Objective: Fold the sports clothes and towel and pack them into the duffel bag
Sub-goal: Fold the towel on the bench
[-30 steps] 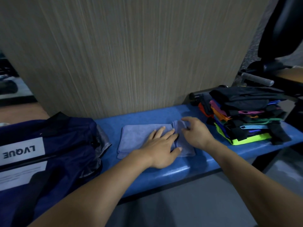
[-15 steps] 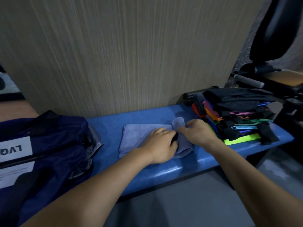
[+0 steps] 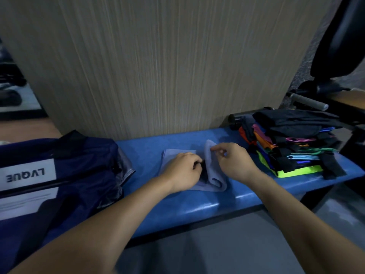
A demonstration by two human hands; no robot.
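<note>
Blue cloth, the towel point(image 3: 212, 171), has been lifted at its right edge since a moment ago, when it was lying flat under both hands. That edge is now held up in a pinch by the right hand point(image 3: 234, 162), so a fold is likely being started. The left hand point(image 3: 184, 171) is curled down on the middle of the towel; whether cloth is gripped inside it cannot be told. The towel is laid on the blue surface point(image 3: 197, 202), right under and between the two hands. The duffel bag point(image 3: 59, 175) is set well to the left, apart from the towel. A pile of sports clothes point(image 3: 296, 147) is stacked to the right, near the right hand, and looks already folded.
</note>
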